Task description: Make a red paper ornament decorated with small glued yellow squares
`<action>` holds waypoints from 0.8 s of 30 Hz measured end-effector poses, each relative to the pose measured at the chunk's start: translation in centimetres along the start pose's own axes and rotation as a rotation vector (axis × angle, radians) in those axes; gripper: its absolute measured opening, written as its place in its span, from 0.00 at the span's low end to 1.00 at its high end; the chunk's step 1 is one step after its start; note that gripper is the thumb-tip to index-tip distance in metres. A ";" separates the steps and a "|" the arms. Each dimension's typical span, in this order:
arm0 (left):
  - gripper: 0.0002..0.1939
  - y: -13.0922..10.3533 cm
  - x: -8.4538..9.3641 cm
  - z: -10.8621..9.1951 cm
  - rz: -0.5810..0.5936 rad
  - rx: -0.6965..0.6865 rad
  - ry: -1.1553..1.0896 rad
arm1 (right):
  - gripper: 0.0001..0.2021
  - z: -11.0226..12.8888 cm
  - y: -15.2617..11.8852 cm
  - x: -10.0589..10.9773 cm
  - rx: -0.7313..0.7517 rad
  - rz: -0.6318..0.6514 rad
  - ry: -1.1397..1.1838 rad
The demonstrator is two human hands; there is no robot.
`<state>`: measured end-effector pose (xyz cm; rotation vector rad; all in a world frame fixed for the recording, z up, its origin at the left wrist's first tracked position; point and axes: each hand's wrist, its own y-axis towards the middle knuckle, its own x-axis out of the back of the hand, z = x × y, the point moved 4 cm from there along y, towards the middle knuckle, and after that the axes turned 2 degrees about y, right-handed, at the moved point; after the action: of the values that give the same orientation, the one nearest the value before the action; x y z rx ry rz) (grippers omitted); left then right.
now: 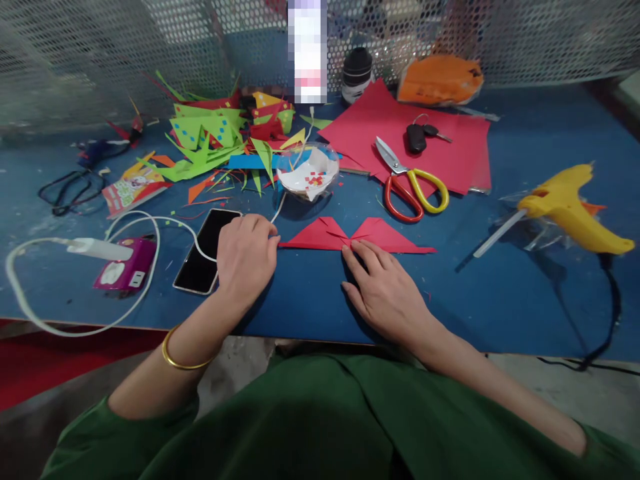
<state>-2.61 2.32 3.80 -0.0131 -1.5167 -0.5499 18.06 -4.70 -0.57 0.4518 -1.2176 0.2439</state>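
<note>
A folded red paper (pixel 320 235) lies near the front of the blue table, with two peaked halves meeting at a notch and a thin point at each end. At its left point is my left hand (pixel 246 259), fingers curled and closed, thumb and forefinger at the paper's tip. Its far fingers are hidden underneath. My right hand (pixel 383 283) rests with outstretched fingers, fingertips touching the paper's lower edge near the middle. Close to my left hand lies a black-screened phone (pixel 200 257) with a white cable across it.
Red-and-yellow-handled scissors (pixel 400 180) and keys (pixel 417 137) lie on red sheets (pixel 465 157). A yellow glue gun (pixel 570 207) is at right. Behind are a bowl (pixel 305 177) of paper bits and green cut-outs (pixel 205 130). A purple charger block (pixel 127 267) sits left.
</note>
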 end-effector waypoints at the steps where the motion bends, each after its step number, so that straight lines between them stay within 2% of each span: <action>1: 0.11 -0.2 0.4 -0.9 -0.037 -0.011 -0.018 | 0.27 0.0 0.0 0.0 0.003 -0.003 -0.002; 3: 0.17 -0.9 0.7 -3.7 -0.052 -0.167 -0.112 | 0.27 0.0 0.0 0.0 0.011 -0.010 -0.004; 5: 0.20 -1.9 0.2 -6.6 0.031 -0.380 -0.185 | 0.27 0.0 -0.1 -0.1 0.016 -0.022 -0.005; 7: 0.25 -2.6 -0.7 -8.2 0.118 -0.426 -0.197 | 0.26 -0.1 -0.1 -0.2 0.015 -0.035 -0.003; 9: 0.29 -2.9 -1.5 -8.9 0.181 -0.409 -0.189 | 0.26 -0.1 -0.2 -0.3 0.014 -0.042 0.004; 12: 0.32 -3.2 -2.0 -8.9 0.216 -0.373 -0.169 | 0.27 -0.1 -0.2 -0.3 0.021 -0.043 0.009; 17: 0.34 -3.6 -1.7 -7.7 0.218 -0.291 -0.137 | 0.26 -0.1 -0.2 -0.1 0.020 -0.033 0.004; 24: 0.31 -4.9 -1.3 -3.0 0.206 -0.089 -0.036 | 0.26 0.0 -0.1 0.0 0.010 -0.011 -0.008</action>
<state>-1.45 -2.61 0.70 -0.2465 -1.5045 -0.4532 18.10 -4.83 -0.61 0.4691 -1.2222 0.2391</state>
